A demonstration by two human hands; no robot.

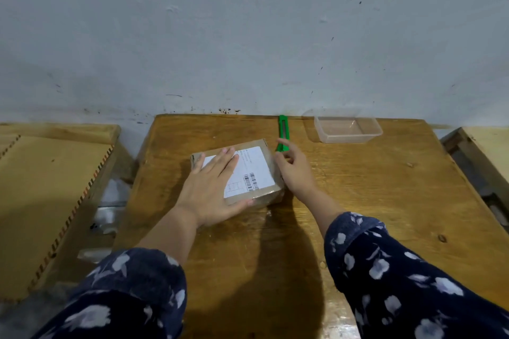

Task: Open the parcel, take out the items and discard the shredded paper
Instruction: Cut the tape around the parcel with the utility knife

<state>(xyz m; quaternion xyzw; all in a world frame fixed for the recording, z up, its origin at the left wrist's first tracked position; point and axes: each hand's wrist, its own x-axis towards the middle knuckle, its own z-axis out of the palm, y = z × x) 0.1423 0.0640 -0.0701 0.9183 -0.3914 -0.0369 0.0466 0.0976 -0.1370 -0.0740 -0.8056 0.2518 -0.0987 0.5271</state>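
Pale grey-blue wall (pixel 248 36), scuffed and flecked with dark marks, fills the upper half of the frame; below it a varnished wooden counter (pixel 371 201) occupies the centre and lower right. Parcel (pixel 268 192): a brown cardboard box, sealed with clear tape, lying flat slightly left of centre on the counter, with a white shipping label (pixel 253 170) bearing barcodes on its top face. Left hand (pixel 212 190): fingers spread and flat, palm pressed down on the left part of the parcel's top, thumb along the near edge. Right hand (pixel 296 170): just beside the parcel's right edge, fingers loosely curled and apart, gripping nothing; its fingertips lie at the near end of a green utility knife (pixel 282 129), though whether they touch it cannot be told. The knife lies on the counter above the parcel, pointing toward the wall. Clear plastic container (pixel 347 129): empty, open-topped, at the upper right of the counter near the wall. Both forearms emerge from dark blue sleeves (pixel 413 283) with a pale floral print. At the left of the frame, apart from the counter, stands a second wooden surface (pixel 41 201) with a notched edge.
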